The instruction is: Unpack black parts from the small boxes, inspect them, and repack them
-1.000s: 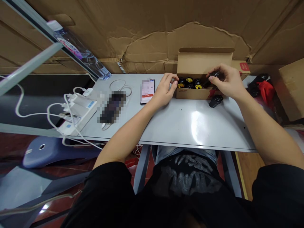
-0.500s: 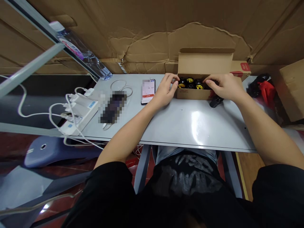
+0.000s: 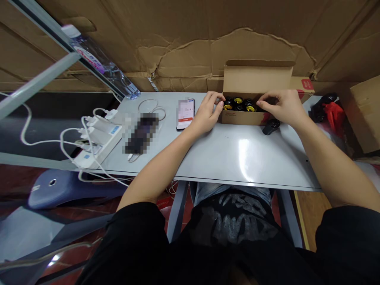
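An open cardboard box (image 3: 246, 118) stands near the back of the table, with its lid raised behind it. Several black round pieces (image 3: 238, 105), some with yellow rings, fill the visible part of it. My left hand (image 3: 209, 111) curls at the box's left edge, thumb and fingertips closed about the side wall. Over the box's right part is my right hand (image 3: 282, 106), its thumb and forefinger pinched together; whatever lies between them is hidden. A small black rounded object (image 3: 271, 126) rests on the table just below that hand.
Left of the box lie a lit phone (image 3: 185, 114) and a blurred dark device (image 3: 142, 132) with a cable. A white power strip (image 3: 101, 144) and a water bottle (image 3: 103, 65) are farther left. Red and black bags (image 3: 334, 116) and another carton (image 3: 366, 113) stand at right.
My right hand has shifted slightly right, uncovering more of the small black object on the table. My left hand stays at the box's left edge.
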Demonstrator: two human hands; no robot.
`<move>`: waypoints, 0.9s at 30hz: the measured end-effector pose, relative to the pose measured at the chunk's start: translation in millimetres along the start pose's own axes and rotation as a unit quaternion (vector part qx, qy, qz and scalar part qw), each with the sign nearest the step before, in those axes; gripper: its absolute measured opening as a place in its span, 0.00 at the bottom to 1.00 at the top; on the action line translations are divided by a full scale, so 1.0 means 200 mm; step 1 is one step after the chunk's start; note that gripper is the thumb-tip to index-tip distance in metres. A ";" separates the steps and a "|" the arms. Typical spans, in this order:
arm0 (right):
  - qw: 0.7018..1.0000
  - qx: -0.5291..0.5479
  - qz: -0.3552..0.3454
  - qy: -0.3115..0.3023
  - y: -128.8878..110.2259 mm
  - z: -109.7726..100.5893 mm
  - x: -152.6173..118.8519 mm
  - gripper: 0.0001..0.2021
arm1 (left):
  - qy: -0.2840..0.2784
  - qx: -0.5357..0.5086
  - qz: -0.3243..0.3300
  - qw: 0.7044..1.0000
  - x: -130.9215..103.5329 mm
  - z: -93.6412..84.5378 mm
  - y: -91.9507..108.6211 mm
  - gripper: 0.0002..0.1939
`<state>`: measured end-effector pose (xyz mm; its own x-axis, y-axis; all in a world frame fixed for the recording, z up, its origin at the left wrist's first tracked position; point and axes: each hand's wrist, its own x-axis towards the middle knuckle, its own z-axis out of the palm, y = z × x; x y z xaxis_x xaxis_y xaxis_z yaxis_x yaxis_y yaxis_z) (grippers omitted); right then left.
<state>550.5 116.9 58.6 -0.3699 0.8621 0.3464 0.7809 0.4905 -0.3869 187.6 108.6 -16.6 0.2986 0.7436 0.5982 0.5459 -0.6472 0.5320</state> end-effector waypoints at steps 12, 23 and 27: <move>0.996 0.021 0.009 -0.092 -0.07 -0.03 0.01 0.33 | -0.005 0.007 -0.017 1.000 0.00 0.00 0.01 0.39; 0.988 -0.133 -0.065 -0.042 -0.22 -0.29 -0.13 0.13 | 0.009 0.035 -0.014 0.999 -0.01 0.00 0.03 0.39; 0.972 -0.127 -0.110 -0.161 -0.21 -0.31 -0.26 0.09 | 0.019 0.035 -0.014 0.999 -0.01 0.01 0.03 0.39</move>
<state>568.1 43.9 110.5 -0.6482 0.7556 0.0947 0.7496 0.6550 -0.0955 191.3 103.8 -15.9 0.2541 0.7535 0.6064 0.6081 -0.6120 0.5057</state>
